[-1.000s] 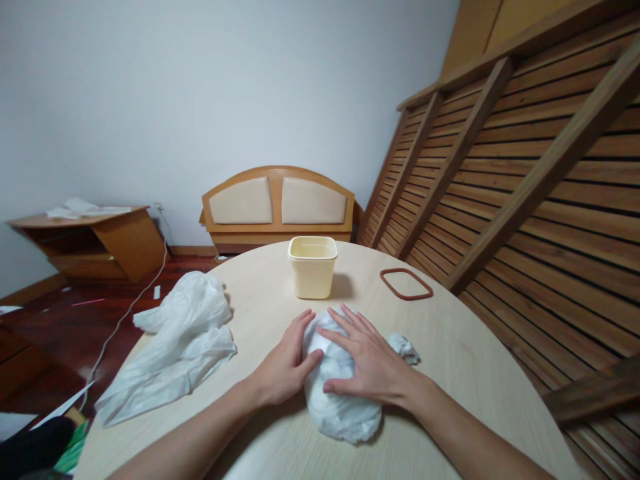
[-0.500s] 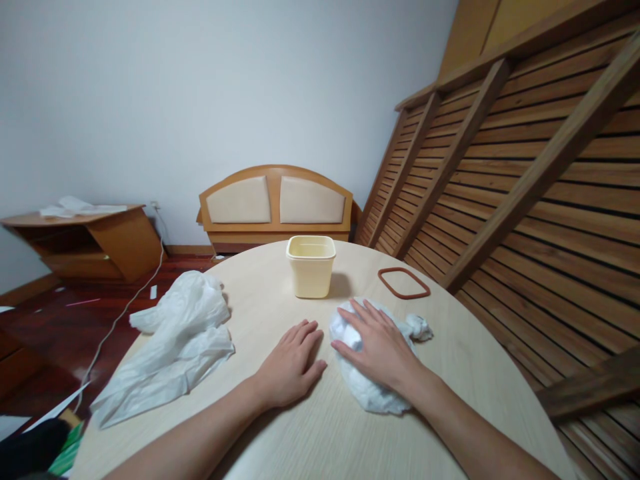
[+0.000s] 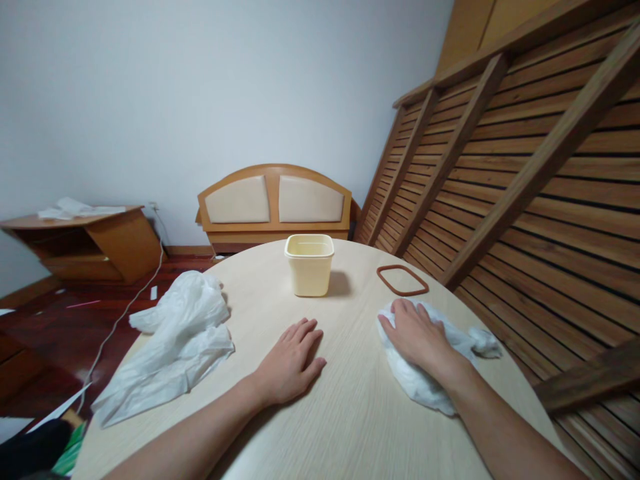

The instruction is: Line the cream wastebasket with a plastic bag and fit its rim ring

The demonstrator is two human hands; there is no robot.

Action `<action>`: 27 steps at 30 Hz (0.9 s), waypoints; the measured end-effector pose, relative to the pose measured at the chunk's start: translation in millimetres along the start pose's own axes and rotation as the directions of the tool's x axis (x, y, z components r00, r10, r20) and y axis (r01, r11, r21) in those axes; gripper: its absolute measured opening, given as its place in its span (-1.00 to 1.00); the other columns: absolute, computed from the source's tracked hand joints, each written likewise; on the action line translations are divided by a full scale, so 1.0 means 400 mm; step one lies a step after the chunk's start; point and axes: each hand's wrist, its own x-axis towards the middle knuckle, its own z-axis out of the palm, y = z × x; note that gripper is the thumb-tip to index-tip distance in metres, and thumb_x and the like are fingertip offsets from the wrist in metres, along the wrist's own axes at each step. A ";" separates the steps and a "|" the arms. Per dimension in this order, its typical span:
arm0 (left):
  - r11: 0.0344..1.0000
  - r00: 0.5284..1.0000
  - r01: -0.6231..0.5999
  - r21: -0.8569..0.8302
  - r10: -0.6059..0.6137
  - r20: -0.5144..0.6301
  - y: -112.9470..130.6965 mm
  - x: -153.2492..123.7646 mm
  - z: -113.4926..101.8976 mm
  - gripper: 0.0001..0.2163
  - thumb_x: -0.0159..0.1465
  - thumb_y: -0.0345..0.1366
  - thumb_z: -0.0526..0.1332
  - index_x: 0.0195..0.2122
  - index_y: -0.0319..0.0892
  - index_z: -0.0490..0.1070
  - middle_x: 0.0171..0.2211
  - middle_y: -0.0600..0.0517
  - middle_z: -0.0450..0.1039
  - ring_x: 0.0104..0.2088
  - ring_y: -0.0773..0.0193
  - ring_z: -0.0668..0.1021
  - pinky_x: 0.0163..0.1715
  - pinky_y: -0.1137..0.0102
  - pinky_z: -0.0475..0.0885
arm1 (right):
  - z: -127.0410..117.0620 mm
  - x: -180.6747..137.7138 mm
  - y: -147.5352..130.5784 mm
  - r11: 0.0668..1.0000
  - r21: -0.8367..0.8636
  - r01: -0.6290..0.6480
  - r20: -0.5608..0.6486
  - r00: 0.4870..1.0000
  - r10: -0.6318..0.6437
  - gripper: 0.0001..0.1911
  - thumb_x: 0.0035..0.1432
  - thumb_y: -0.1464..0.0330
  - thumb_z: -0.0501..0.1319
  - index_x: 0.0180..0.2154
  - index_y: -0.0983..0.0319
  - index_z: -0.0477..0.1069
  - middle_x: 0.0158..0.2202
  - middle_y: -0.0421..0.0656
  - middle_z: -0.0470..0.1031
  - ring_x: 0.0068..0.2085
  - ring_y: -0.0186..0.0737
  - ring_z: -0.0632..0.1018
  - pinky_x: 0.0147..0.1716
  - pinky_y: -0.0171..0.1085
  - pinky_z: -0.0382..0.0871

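White bundle (image 3: pixel 415 385) (one), set on the right part of the bench (image 3: pixel 357 427), directly beneath the fingers (image 3: pixel 406 313) of the right hand (image 3: pixel 419 337). Its rounded mass is spread under the palm and toward the near edge; its long axis is directed from the fingertips toward the right edge, close to which it is ended by one twisted tuft (image 3: pixel 485 343). Of two hands, the right is the nearer, being in contact; the left hand (image 3: pixel 290 363) is placed well apart, near the middle of the bench. Right fingers: bent over the bundle's far left side; whether the material is gripped or merely covered cannot be told. Left fingers: released, loosely spread, rested on the bench, with nothing held.

Outward from the bundle, one reddish-brown frame (image 3: pixel 413 293) is laid flat just beyond it, beside the far right edge. One pale yellow container (image 3: pixel 310 275) is stood upright near the middle of the far edge, its floor hidden. One crumpled white bag or sheet (image 3: pixel 175 343) is spread along the left edge. Beyond the bench are shown one headboard (image 3: pixel 275 203) with two padded panels, one slatted wooden panel (image 3: pixel 550 227) and one low cabinet (image 3: pixel 125 243).
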 end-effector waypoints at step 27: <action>0.999 0.998 0.017 0.042 -0.014 -0.061 -0.004 0.004 -0.025 -0.59 0.37 -0.19 0.13 0.21 -0.18 0.29 0.33 -0.19 0.22 0.34 -0.01 0.28 0.30 0.05 0.25 | 0.041 0.091 0.077 0.973 -0.055 0.226 -0.359 0.904 -0.230 -0.60 0.37 0.22 0.00 0.05 0.29 0.42 0.13 0.09 0.49 0.19 0.13 0.43 0.24 0.28 0.03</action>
